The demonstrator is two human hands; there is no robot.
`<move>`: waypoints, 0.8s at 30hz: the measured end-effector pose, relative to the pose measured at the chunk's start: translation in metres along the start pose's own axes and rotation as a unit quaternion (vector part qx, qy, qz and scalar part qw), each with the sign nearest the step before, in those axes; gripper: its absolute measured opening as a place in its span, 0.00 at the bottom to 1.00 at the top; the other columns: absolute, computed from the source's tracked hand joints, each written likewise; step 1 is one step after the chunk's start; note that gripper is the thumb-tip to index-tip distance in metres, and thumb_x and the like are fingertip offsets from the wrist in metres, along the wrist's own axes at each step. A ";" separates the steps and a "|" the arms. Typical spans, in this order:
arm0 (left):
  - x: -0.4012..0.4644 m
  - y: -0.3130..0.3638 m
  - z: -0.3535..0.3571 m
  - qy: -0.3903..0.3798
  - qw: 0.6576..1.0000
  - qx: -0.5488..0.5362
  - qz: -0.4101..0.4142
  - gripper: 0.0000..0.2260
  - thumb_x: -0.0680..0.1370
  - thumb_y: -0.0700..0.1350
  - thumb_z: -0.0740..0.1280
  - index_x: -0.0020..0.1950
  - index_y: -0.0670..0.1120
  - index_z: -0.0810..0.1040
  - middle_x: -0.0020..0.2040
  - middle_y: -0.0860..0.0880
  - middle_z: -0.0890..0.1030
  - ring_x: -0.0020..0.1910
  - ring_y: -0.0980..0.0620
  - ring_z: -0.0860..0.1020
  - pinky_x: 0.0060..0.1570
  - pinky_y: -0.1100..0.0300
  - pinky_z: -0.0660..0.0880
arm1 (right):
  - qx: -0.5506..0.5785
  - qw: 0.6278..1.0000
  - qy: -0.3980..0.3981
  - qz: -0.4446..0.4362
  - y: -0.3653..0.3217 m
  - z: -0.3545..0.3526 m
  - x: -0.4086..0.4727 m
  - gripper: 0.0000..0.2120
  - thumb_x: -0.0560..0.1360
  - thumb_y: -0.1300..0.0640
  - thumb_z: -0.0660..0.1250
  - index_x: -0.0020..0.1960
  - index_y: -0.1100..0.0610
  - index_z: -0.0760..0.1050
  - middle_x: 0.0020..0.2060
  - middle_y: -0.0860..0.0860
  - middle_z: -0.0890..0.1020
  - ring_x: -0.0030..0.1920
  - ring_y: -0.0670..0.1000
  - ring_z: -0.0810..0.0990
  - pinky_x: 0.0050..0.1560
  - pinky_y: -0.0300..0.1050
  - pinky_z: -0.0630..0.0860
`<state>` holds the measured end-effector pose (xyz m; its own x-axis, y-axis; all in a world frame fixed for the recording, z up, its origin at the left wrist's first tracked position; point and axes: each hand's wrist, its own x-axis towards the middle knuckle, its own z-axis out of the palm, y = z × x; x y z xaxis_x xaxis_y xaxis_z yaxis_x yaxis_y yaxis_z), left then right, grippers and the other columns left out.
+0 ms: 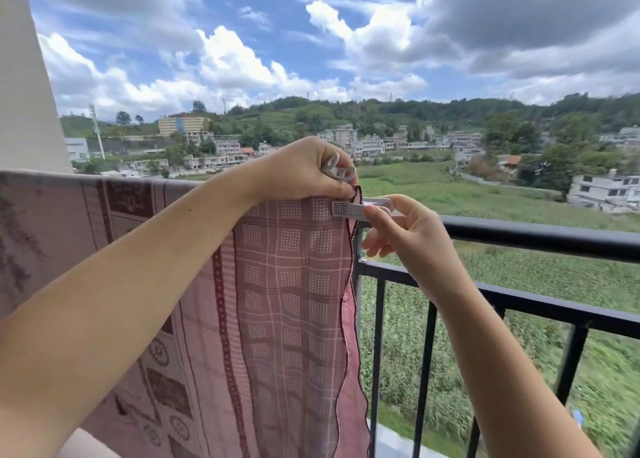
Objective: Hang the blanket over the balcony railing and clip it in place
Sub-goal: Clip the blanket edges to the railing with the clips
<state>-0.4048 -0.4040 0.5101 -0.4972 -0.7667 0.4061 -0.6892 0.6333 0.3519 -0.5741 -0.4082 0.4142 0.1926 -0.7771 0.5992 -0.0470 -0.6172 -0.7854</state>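
Note:
A pink patterned blanket (pixel 284 284) hangs over the black balcony railing (pixel 540 236), covering its left part down past the bottom of the view. My left hand (pixel 304 170) rests on the blanket's top right corner, holding the cloth edge and a spare white clip (pixel 337 172) in its curled fingers. My right hand (pixel 408 236) pinches the handles of a second white clip (pixel 349 209), whose jaws sit over the blanket's right edge at the top rail. Whether that clip's jaws grip the rail I cannot tell.
The bare rail and black vertical bars (pixel 426 364) run on to the right. A white wall or pillar (pixel 24 94) stands at the far left. Beyond the railing lie green fields and houses far below.

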 end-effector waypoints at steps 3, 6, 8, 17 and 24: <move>-0.013 0.008 0.005 0.094 0.994 0.042 0.024 0.08 0.74 0.45 0.70 0.50 0.44 0.79 0.40 0.41 0.80 0.36 0.49 0.78 0.42 0.66 0.73 | 0.000 0.999 -0.015 0.031 0.008 -0.003 -0.014 0.27 0.69 0.45 0.65 0.66 0.50 0.64 0.33 0.52 0.82 0.32 0.44 0.80 0.38 0.39 0.76; -0.049 0.017 0.033 0.197 0.977 0.059 0.061 0.18 0.74 0.44 0.69 0.63 0.49 0.72 0.35 0.53 0.73 0.29 0.65 0.71 0.34 0.74 0.68 | 0.030 0.999 -0.005 0.038 0.020 -0.011 -0.042 0.29 0.69 0.44 0.64 0.68 0.46 0.61 0.36 0.52 0.83 0.34 0.45 0.80 0.40 0.38 0.76; -0.078 0.018 0.083 0.122 0.990 0.056 0.032 0.32 0.74 0.46 0.68 0.73 0.57 0.55 0.37 0.51 0.73 0.31 0.62 0.71 0.35 0.71 0.69 | 0.056 0.996 -0.038 0.053 0.033 -0.012 -0.071 0.23 0.73 0.44 0.62 0.66 0.46 0.64 0.38 0.51 0.83 0.35 0.46 0.80 0.38 0.37 0.75; -0.172 -0.027 0.279 -0.154 0.979 0.007 -0.136 0.43 0.76 0.41 0.60 0.62 0.63 0.24 0.62 0.49 0.70 0.62 0.50 0.67 0.62 0.51 0.69 | -0.046 0.955 -0.122 0.266 0.139 0.024 -0.214 0.08 0.74 0.54 0.65 0.52 0.51 0.78 0.37 0.46 0.81 0.36 0.43 0.79 0.41 0.44 0.79; -0.189 -0.050 0.319 -0.282 0.933 0.089 -0.207 0.36 0.74 0.40 0.59 0.76 0.51 0.44 0.63 0.47 0.66 0.63 0.47 0.68 0.59 0.53 0.71 | 0.101 0.853 0.107 0.500 0.201 0.034 -0.256 0.11 0.75 0.63 0.55 0.37 0.57 0.73 0.29 0.51 0.75 0.26 0.47 0.73 0.26 0.40 0.66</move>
<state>-0.4445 -0.3242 0.1462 -0.3332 -0.9065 -0.2594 -0.9350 0.2821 0.2151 -0.6000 -0.3291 0.0972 -0.0294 -0.9210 -0.3885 0.0918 0.3845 -0.9186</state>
